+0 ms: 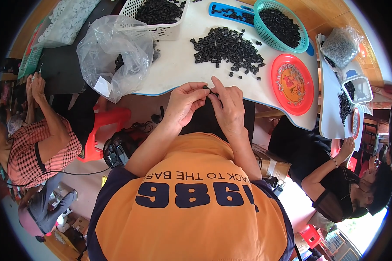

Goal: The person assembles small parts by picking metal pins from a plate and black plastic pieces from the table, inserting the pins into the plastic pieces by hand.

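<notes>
In front of my chest, at the table's near edge, both hands meet over a small black plastic part point(211, 92). My left hand point(184, 103) is closed, its thumb and index finger pinching the part. My right hand point(229, 108) bends around the part's other side, with the index finger raised and the thumb close against it. The fingers partly cover the part, so its exact shape is hidden. Beyond my hands, a loose pile of similar small black parts point(226, 48) lies on the white table point(174, 71). A red plate point(307, 89) to the right holds many small silvery pieces.
A clear plastic bag point(111, 56) and a white basket point(172, 31) of black parts stand left. A green basket point(303, 41) and blue tray point(228, 13) lie at the far side. Co-workers sit left point(43, 148) and right point(335, 187); a red stool point(93, 137) is left.
</notes>
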Tool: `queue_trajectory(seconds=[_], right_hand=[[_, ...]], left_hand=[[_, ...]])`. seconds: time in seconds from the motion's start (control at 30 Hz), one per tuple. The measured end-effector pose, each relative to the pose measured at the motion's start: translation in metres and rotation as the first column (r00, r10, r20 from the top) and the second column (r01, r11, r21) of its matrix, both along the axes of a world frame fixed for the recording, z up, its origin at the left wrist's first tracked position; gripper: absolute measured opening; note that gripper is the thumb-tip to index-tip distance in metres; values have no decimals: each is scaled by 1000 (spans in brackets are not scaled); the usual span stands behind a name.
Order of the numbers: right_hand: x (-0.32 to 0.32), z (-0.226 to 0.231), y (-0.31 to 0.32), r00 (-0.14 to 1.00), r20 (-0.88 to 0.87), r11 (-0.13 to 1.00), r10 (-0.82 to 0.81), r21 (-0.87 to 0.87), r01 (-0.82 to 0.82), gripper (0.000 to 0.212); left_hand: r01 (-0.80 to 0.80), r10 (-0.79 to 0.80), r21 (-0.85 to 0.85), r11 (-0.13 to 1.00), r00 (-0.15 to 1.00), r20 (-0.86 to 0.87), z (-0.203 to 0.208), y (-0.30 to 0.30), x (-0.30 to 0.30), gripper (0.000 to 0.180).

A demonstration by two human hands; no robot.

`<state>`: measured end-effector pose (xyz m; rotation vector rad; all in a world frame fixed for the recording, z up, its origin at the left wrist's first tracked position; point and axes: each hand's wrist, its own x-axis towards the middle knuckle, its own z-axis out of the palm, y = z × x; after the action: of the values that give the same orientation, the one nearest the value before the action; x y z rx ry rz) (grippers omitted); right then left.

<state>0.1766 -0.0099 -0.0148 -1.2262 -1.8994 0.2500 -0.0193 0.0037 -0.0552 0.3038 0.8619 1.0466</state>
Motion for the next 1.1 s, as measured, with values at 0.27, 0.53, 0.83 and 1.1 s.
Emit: queue_trajectory(seconds=[0.27, 0.53, 0.83, 1.1], right_hand=[[9, 0, -2, 978, -207, 962, 5, -267, -62, 72], [41, -13, 4, 792, -603, 611, 99, -591, -527, 51], [37, -3, 8, 867, -488, 649, 99, -629, -428, 51], [32, -17, 7, 872, -467, 692, 149, -581, -429, 45]], left_hand=[[79, -79, 22, 997, 997, 3, 1, -2, -8, 24], [445, -432, -35, 895, 883, 186, -7, 6, -26, 31], [448, -440, -91, 889, 893, 96, -14, 19, -20, 30], [466, -466, -64, 882, 884, 19, -2, 20, -30, 35]])
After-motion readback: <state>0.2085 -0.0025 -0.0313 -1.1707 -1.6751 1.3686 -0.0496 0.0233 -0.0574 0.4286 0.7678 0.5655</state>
